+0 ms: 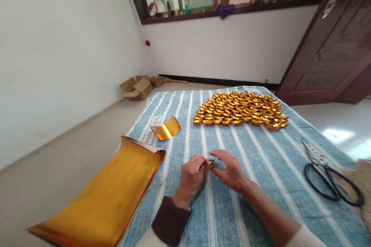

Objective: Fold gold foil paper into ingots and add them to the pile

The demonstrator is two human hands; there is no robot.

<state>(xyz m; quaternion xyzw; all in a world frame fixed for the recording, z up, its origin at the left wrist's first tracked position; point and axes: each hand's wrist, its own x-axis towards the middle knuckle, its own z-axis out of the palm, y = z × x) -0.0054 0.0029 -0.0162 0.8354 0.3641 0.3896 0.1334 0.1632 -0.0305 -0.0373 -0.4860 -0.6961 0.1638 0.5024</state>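
Small folded gold foil piece (210, 163) between both hands' fingers (203, 159)

The left hand (191, 177) is bare, and its wrist ends in a dark brown knitted cuff. The right hand (232, 171) is bare too, its forearm uncovered up to a pale cream sleeve pushed back near the elbow.

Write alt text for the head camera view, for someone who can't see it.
A left hand and right hand pinch a small folded gold paper piece over a blue striped cloth. Beyond lie rows of folded gold ingots, gold sheets left, scissors right.
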